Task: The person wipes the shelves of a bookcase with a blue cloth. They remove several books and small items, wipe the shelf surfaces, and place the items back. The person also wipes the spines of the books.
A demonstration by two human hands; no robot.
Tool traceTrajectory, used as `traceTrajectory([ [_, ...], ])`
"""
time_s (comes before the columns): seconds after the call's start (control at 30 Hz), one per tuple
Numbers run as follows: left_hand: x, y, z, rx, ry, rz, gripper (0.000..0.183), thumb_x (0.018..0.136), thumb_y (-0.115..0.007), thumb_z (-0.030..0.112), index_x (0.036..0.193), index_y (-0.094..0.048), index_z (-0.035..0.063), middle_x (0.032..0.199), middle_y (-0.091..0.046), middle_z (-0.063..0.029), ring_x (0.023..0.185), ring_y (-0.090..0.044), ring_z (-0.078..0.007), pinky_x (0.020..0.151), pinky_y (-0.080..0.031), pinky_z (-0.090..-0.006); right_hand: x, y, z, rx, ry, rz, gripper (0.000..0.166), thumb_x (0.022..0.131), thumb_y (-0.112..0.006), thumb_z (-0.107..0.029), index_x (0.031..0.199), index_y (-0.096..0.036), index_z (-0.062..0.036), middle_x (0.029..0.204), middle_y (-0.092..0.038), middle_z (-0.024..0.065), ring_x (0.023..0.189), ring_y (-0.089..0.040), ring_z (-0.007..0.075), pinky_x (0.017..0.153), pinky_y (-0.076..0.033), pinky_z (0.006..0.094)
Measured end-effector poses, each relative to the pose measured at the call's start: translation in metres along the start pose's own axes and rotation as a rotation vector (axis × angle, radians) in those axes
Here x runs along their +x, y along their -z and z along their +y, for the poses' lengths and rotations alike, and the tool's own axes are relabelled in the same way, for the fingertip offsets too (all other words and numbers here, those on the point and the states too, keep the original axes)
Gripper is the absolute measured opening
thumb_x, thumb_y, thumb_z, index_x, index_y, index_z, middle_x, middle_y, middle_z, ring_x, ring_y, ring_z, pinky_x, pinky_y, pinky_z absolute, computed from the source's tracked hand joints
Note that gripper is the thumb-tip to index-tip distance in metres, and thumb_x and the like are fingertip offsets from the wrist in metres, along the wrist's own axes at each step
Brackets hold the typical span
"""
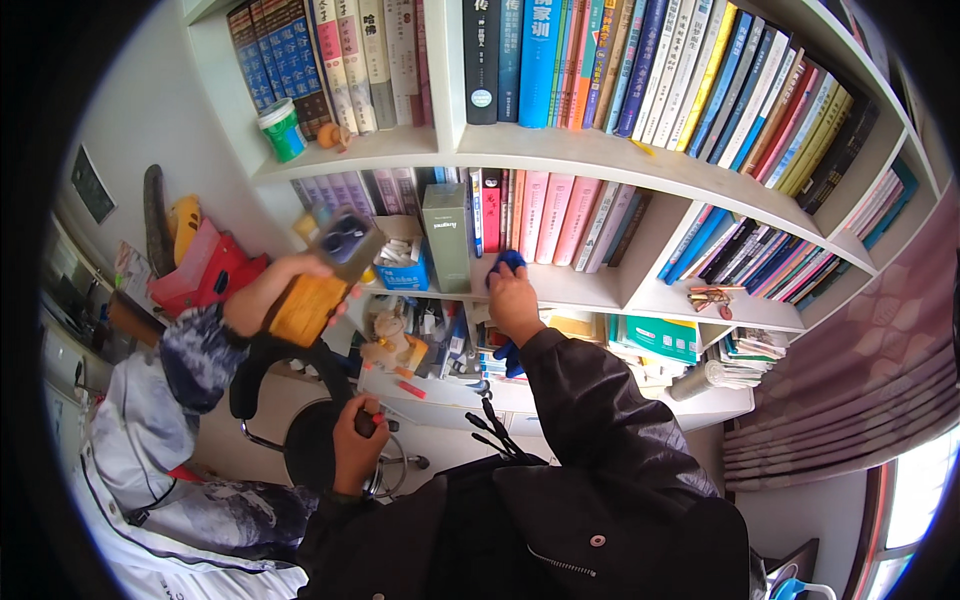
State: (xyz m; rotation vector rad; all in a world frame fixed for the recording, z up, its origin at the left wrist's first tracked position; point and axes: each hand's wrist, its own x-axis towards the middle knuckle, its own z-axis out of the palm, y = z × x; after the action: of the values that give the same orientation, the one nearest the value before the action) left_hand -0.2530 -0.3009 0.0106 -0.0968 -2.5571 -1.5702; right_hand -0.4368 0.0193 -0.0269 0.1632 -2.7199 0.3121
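My right hand (514, 296) presses a dark blue cloth (507, 262) onto the white middle shelf (559, 289) of a bookcase, just in front of a row of pink-spined books (551, 217). Part of the cloth hangs below my wrist, over the shelf's edge. A tall grey-green box (447, 236) stands left of this hand. Lower down, near my body, my left hand (358, 446) is closed around a small dark brown object (367, 424) with a bit of red; my fingers hide most of it.
At left, another person's hand (262, 292) holds a phone (345, 240) with a yellow-brown lower part. A blue carton of white sticks (401, 262) and a green-white tub (282, 129) stand on shelves. A plush toy (390, 337) sits below. A black swivel chair (311, 442) stands beneath.
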Motion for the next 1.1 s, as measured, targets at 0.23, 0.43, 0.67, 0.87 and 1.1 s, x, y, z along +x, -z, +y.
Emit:
traceTrajectory([
  [0.23, 0.001, 0.007, 0.004, 0.039, -0.019, 0.023, 0.038, 0.077, -0.068, 0.003, 0.114, -0.062, 0.0013, 0.102, -0.067, -0.0110, 0.095, -0.064, -0.0188, 0.088, -0.050, -0.0308, 0.020, -0.002, -0.003, 0.333, -0.016, 0.113, 0.053, 0.076, -0.066, -0.005, 0.129, -0.057, -0.0038, 0.136, -0.057, 0.0202, 0.116, -0.057, 0.0406, 0.102, -0.047, 0.0441],
  [0.43, -0.001, 0.007, 0.003, 0.022, -0.007, -0.012, 0.039, 0.077, -0.069, 0.006, 0.114, -0.063, 0.0019, 0.102, -0.067, -0.0113, 0.094, -0.065, -0.0198, 0.087, -0.050, -0.0312, 0.028, 0.000, -0.005, 0.243, -0.067, 0.033, 0.052, 0.076, -0.068, -0.010, 0.127, -0.056, -0.0077, 0.126, -0.059, 0.0133, 0.113, -0.059, 0.0365, 0.092, -0.053, 0.0446],
  [0.67, 0.003, -0.009, 0.010, -0.067, -0.041, -0.116, 0.034, 0.078, -0.068, 0.003, 0.112, -0.062, 0.0008, 0.099, -0.064, -0.0061, 0.092, -0.060, -0.0130, 0.086, -0.048, -0.0270, 0.031, 0.020, 0.010, 0.021, 0.027, -0.138, 0.035, 0.086, -0.058, -0.007, 0.120, -0.065, -0.0164, 0.111, -0.066, 0.0090, 0.102, -0.064, 0.0326, 0.082, -0.056, 0.0423],
  [0.87, -0.001, -0.008, 0.010, -0.060, -0.075, -0.106, 0.034, 0.077, -0.069, 0.003, 0.110, -0.062, 0.0009, 0.094, -0.062, -0.0052, 0.086, -0.059, -0.0138, 0.081, -0.048, -0.0270, -0.008, 0.057, 0.037, -0.031, 0.004, -0.107, 0.024, 0.089, -0.059, -0.013, 0.112, -0.067, -0.0161, 0.109, -0.066, 0.0088, 0.101, -0.064, 0.0336, 0.080, -0.056, 0.0441],
  [1.1, -0.003, -0.011, -0.001, -0.148, -0.066, -0.117, 0.035, 0.076, -0.069, 0.004, 0.110, -0.062, 0.0008, 0.094, -0.061, -0.0051, 0.085, -0.059, -0.0140, 0.081, -0.048, -0.0274, -0.043, 0.106, 0.096, -0.001, -0.228, -0.235, 0.035, 0.083, -0.057, -0.008, 0.117, -0.066, -0.0088, 0.111, -0.069, 0.0157, 0.100, -0.066, 0.0374, 0.086, -0.053, 0.0467],
])
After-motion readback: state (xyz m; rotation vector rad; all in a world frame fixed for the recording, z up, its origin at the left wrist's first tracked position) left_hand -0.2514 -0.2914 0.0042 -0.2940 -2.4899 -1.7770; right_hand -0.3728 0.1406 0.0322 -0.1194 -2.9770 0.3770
